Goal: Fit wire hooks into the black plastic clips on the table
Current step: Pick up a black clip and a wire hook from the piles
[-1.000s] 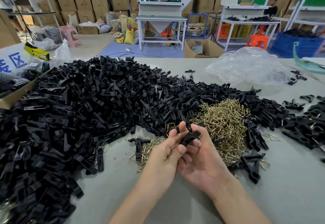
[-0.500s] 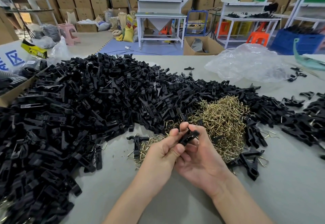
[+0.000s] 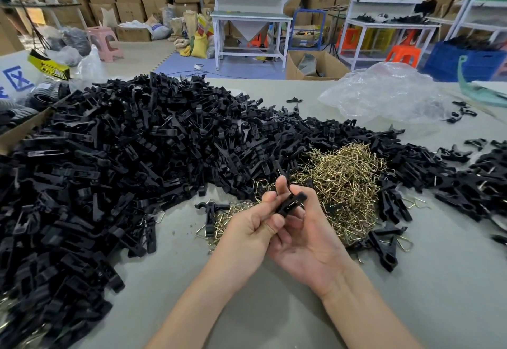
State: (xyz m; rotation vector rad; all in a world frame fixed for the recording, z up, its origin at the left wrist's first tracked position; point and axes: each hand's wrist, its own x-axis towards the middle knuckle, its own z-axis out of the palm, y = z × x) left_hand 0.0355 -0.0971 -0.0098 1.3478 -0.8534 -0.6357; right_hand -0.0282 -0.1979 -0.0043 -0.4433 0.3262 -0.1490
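Note:
Both hands meet above the table's near middle. A black plastic clip [image 3: 291, 205] is pinched between the thumb and fingers of my left hand [image 3: 253, 228], and the fingers of my right hand [image 3: 304, 235] curl round it from the other side, palm up. Just behind the hands lies a heap of brass-coloured wire hooks [image 3: 340, 181]. A very large pile of black clips [image 3: 123, 173] covers the left and middle of the table. Whether a hook sits in the held clip is hidden by the fingers.
More clips, some with hooks in them [image 3: 384, 244], lie to the right of my hands and at the right edge [image 3: 472, 184]. A crumpled clear plastic bag [image 3: 384, 93] sits at the back right. A cardboard box [image 3: 24, 126] stands at the left edge.
Both hands hold the same clip in nearly the same place; the fingers have shifted slightly around it. The piles have not moved.

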